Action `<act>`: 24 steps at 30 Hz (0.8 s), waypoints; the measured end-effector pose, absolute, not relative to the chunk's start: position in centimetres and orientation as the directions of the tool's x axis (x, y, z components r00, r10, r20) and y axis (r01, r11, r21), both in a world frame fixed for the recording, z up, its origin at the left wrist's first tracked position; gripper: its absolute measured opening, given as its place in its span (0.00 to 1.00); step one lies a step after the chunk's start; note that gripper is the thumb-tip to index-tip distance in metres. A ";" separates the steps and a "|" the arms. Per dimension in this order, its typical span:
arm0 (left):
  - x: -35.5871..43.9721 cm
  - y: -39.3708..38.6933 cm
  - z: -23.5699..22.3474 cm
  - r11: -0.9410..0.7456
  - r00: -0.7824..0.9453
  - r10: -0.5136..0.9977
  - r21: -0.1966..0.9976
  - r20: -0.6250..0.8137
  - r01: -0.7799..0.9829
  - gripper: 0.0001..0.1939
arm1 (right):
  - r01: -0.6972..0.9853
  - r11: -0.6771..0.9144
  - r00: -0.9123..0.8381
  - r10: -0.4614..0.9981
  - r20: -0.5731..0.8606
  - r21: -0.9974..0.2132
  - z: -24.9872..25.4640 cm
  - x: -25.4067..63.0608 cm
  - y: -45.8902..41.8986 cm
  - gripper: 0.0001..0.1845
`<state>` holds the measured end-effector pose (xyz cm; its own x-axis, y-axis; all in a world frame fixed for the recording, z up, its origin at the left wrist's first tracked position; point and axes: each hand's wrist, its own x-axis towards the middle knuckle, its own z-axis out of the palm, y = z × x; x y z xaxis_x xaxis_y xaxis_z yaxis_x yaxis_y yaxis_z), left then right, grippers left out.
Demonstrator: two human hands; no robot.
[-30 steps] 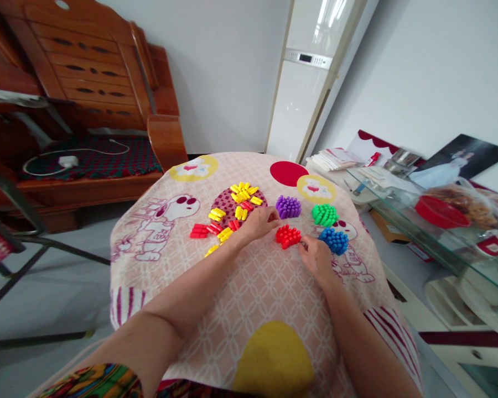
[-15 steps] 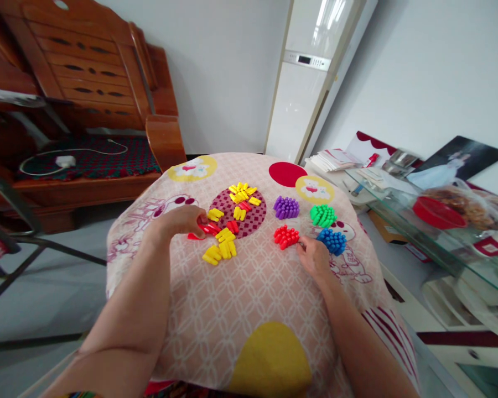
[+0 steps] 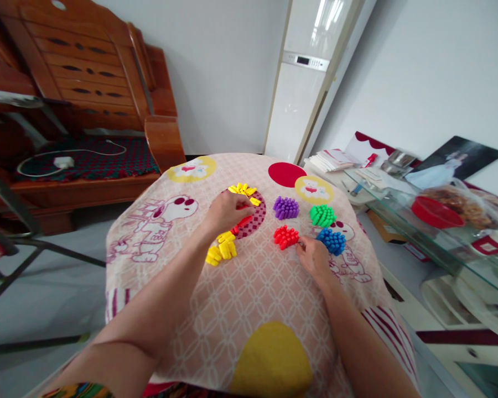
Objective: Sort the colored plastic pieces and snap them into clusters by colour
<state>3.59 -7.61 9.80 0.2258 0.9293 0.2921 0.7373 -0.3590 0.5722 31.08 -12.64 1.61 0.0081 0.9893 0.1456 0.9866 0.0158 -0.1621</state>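
My left grip (image 3: 228, 211) is over the maroon circle on the cloth-covered desk (image 3: 257, 298), fingers bent down. Loose red pieces (image 3: 243, 222) show just under and on the near side of my fingertips; whether I have them clamped or they lie on the cloth, I cannot tell. Yellow pieces (image 3: 243, 189) fan out on the far side of that hand, and another yellow group (image 3: 222, 249) lies on its near side, by my wrist.

My right grip (image 3: 314, 257) is low at the right edge of the upright red cluster (image 3: 286, 237), thumb and finger curled at its outermost pieces. I cannot tell whether they are closed on one or only beside it. The cluster is to the left of those fingertips and slightly far of them.

The purple cluster (image 3: 286, 208) is on the far side of the red one. The green cluster (image 3: 322, 215) is far and right of it, and the blue cluster (image 3: 331, 241) is just right of my right fingers.
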 end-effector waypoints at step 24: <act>15.8 -10.5 3.6 -0.644 0.563 0.764 0.335 0.314 0.688 0.07 | 0.836 0.020 0.036 0.995 0.091 -0.548 1.7 32.5 -11.9 0.12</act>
